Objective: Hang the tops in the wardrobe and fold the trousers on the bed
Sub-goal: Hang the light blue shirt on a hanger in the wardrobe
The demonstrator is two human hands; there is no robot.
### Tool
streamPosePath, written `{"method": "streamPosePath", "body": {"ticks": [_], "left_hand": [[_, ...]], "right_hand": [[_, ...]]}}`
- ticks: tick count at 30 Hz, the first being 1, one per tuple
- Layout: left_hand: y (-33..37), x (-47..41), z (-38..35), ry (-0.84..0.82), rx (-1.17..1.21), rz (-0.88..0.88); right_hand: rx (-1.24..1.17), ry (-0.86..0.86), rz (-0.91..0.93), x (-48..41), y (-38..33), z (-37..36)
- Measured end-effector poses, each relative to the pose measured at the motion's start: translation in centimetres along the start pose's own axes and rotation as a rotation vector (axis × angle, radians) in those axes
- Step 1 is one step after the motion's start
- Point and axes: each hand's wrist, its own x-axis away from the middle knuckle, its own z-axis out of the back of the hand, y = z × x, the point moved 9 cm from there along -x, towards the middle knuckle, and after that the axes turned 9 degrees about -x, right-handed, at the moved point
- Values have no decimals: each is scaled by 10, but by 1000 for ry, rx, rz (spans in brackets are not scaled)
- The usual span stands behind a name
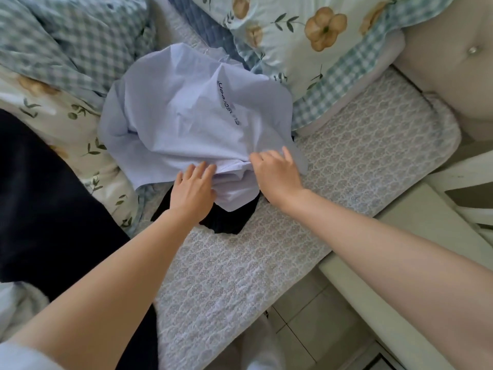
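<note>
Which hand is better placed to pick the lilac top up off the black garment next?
Right, probably. The right hand has curled fingers bunching the lilac top at its near hem; the left hand lies flatter on that hem, above the black garment.

I see the left hand (pixel 193 188) resting on the hem of the pale shirt (pixel 186 116), the right hand (pixel 277 174) pinching it, and a black garment (pixel 226 218) underneath on the bed (pixel 240 268).

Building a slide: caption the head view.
Left hand presses, right hand pinches a lilac top over a dark garment on the bed.
</note>
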Motion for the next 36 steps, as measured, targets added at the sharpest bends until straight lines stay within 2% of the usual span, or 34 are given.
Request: {"method": "streamPosePath", "body": {"ticks": [6, 11, 16, 21, 28, 36], "left_hand": [[-23, 1, 36, 122, 57, 37], [-50, 16, 76, 191, 82, 74], [-67, 34, 127, 179, 390, 138], [-61, 58, 209, 286, 546, 86], [-33, 96, 317, 349, 667, -36], [36, 170, 416, 368, 810, -360]], "right_hand": [[-356, 121, 38, 21, -16, 67], [-455, 250, 2, 39, -4, 119], [-466, 285, -49, 61, 1, 156], [-462, 332, -90, 92, -5, 195], [-366, 468, -212, 148, -10, 255], [-301, 618, -434, 247, -29, 302]]}}
